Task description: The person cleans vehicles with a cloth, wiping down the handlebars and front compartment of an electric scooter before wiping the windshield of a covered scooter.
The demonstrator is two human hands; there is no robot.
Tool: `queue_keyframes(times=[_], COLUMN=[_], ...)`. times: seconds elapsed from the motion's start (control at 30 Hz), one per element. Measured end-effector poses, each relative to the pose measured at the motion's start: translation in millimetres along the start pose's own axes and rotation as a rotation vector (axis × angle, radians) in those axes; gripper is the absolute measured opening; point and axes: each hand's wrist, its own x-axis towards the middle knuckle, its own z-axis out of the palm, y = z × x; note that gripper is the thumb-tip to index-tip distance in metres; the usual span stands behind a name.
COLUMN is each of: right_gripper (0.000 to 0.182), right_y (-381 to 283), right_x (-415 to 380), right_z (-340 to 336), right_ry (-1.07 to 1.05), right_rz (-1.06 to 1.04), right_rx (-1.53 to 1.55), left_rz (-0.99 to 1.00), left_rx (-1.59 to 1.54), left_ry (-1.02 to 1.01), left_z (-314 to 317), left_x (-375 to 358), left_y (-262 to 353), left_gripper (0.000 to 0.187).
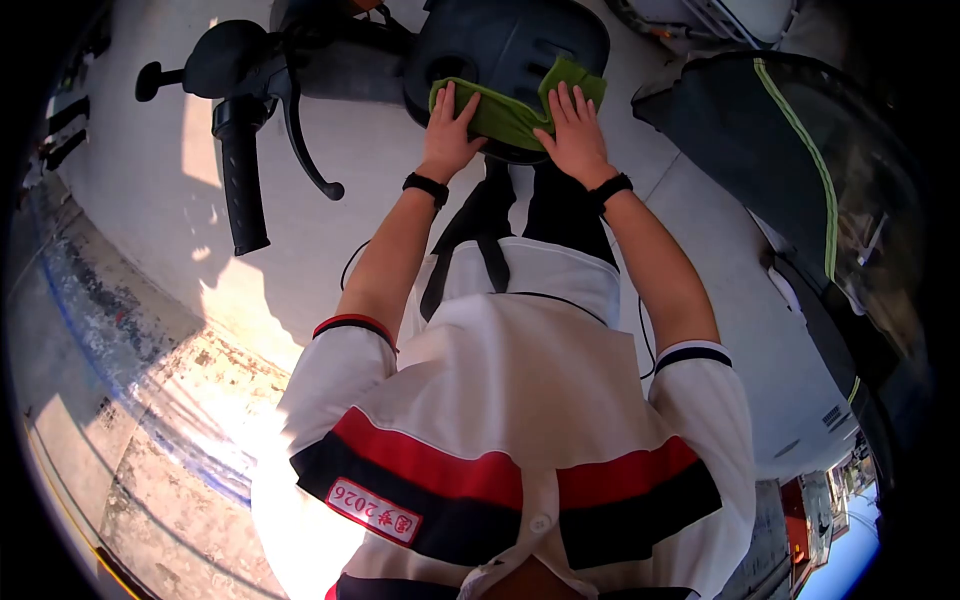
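1. Nearest is the person's white shirt (540,370), with red and black bands across the chest and a small badge (373,510) reading 2026, seen upside down.
2. Both bare arms reach forward from short sleeves, each wrist wearing a black band (427,188).
3. The left hand (452,138) lies palm down on the left part of the green cloth (508,122), fingers apart and pointing forward, thumb turned inward.
4. The right hand (577,138) lies palm down on the right part, its fingers also apart and its thumb reaching toward the left hand. The two hands do not touch.
5. The cloth is a creased strip between and under the hands, its right end angled forward beyond the strip. It rests on the near part of the black case (500,40).
6. The case has rounded corners and a round recess just beyond the left hand; whether it is a seat or a box is hard to say from above.
7. Below the case show the person's dark trousers (572,205).
8. Left of the case, apart from the hands, are a black handlebar grip (240,180) and a curved lever (293,130).
9. Farther right is a dark cover (715,105) with green trim (802,150), above pale, partly sunlit ground (150,190).
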Motion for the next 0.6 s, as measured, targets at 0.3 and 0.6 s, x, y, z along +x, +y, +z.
queue_keyframes(times=[0.3,0.6], right_gripper=[0.047,0.027], right_y=[-20,-18], right_x=[-15,-34], right_z=[2,2], right_ry=[0.073,0.251], right_rz=[-0.036,0.099], right_rx=[0.123,0.37], left_rz=[-0.087,-0.147], left_rx=[-0.014,-0.069], left_ry=[0.094,0.057], left_z=[-5,3], left_x=[-7,-3], left_y=[-39,-25], left_gripper=[0.068,0.07])
